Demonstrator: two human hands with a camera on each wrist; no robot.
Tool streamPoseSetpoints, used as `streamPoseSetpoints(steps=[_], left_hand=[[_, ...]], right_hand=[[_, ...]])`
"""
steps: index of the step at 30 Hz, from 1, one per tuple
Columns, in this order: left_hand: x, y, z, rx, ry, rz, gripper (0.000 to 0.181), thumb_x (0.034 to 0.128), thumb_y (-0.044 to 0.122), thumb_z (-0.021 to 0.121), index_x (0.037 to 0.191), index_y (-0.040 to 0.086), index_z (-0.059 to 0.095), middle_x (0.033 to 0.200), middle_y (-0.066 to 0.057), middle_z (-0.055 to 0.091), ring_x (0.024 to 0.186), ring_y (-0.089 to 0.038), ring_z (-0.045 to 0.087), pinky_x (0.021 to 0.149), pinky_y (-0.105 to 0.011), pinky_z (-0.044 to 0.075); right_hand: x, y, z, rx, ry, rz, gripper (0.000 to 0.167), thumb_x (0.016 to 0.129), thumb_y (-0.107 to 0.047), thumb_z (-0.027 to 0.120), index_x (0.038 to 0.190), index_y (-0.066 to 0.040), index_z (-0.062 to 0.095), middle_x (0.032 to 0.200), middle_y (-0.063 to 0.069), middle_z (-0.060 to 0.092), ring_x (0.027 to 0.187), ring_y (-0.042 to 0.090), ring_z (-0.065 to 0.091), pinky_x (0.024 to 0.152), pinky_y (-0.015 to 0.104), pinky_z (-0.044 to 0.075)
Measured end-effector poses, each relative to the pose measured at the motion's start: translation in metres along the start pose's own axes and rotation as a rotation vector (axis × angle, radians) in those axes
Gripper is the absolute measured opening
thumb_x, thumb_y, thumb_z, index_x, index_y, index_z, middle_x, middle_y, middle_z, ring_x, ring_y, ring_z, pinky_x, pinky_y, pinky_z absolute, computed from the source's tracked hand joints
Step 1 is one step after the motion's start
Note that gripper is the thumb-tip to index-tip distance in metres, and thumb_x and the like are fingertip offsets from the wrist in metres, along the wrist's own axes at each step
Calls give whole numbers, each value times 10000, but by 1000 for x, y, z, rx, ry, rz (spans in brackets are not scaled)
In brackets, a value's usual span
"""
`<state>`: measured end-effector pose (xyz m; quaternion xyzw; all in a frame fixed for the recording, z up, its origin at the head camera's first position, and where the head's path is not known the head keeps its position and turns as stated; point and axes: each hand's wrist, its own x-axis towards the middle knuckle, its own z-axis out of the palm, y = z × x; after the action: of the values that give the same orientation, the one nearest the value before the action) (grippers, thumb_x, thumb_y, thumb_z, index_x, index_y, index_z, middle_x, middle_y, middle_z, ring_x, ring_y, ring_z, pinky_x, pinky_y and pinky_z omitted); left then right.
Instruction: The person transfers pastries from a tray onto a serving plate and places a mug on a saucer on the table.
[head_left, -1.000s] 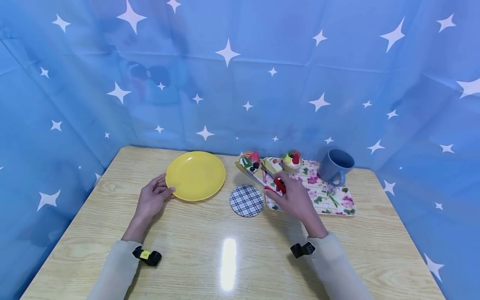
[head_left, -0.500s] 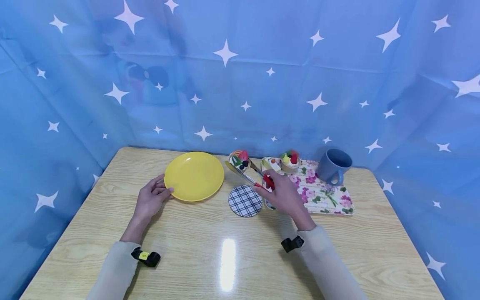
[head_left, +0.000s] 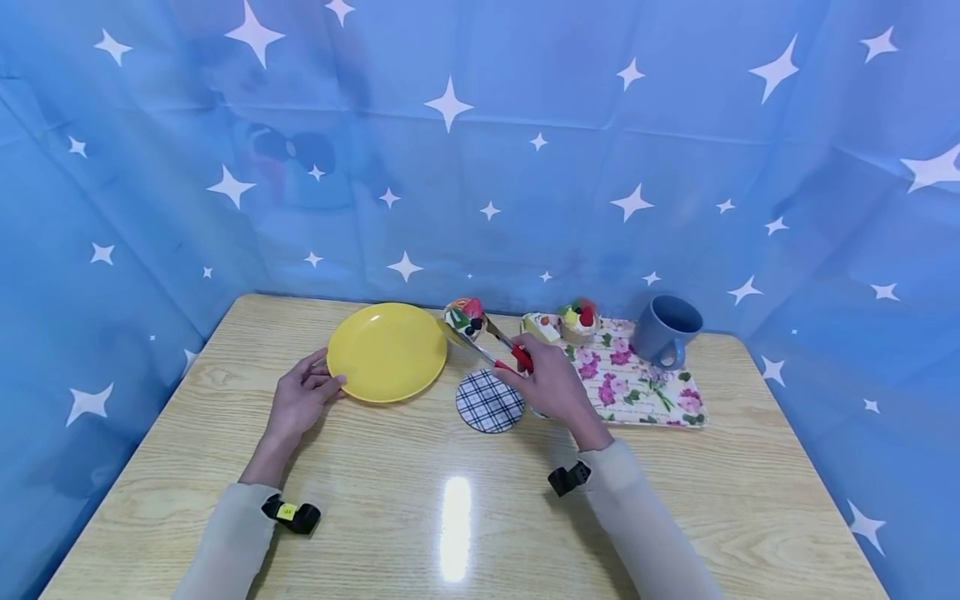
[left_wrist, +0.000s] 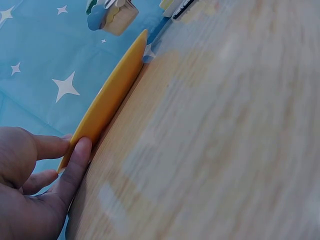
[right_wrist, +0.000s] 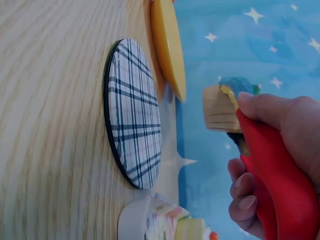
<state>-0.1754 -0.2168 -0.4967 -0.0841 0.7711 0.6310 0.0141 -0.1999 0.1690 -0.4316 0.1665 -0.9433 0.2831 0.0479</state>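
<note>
The left hand [head_left: 300, 398] grips the left rim of a yellow plate [head_left: 387, 352]; in the left wrist view its thumb and fingers [left_wrist: 79, 155] pinch the plate's edge. Red-handled tongs [head_left: 522, 358] are in the right hand [head_left: 551, 382], above the gap between plate and tray. Between their tips hangs a small fruit-topped tart [head_left: 465, 318], just right of the plate's rim. The right wrist view shows the tart's tan cup [right_wrist: 220, 109] off the table and the fingers round the red handles [right_wrist: 280, 180].
A checked round coaster [head_left: 490, 402] lies below the tongs. On the right, a flowered tray [head_left: 637, 392] holds a cake slice [head_left: 541, 327], another fruit tart [head_left: 580, 323] and a blue-grey mug [head_left: 663, 333]. A starred blue curtain [head_left: 480, 167] hangs behind the table.
The right hand has moved left with the tongs and the tart, from beside the tray's left edge to near the plate's right rim. The left hand stays on the plate.
</note>
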Motion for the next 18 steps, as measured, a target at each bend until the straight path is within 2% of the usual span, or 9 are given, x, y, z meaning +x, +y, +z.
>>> streamPoseSetpoints(steps=[12, 18], left_hand=[[1, 0, -1, -5, 10, -31, 710, 1011, 118, 661, 1623, 124, 300, 1311, -176, 544, 885, 31, 651, 849, -196, 661], [2, -1, -1, -3, 3, -22, 715, 1015, 121, 656, 1627, 117, 287, 1309, -169, 543, 878, 33, 653, 848, -199, 662]], right_hand=[[12, -9, 12, 3, -18, 8, 546, 906, -467, 774, 1269, -85, 629, 729, 19, 551, 578, 163, 430, 455, 236, 314], [17, -14, 16, 14, -16, -16, 566, 918, -472, 758, 1295, -72, 623, 714, 19, 545, 555, 158, 416, 450, 238, 294]])
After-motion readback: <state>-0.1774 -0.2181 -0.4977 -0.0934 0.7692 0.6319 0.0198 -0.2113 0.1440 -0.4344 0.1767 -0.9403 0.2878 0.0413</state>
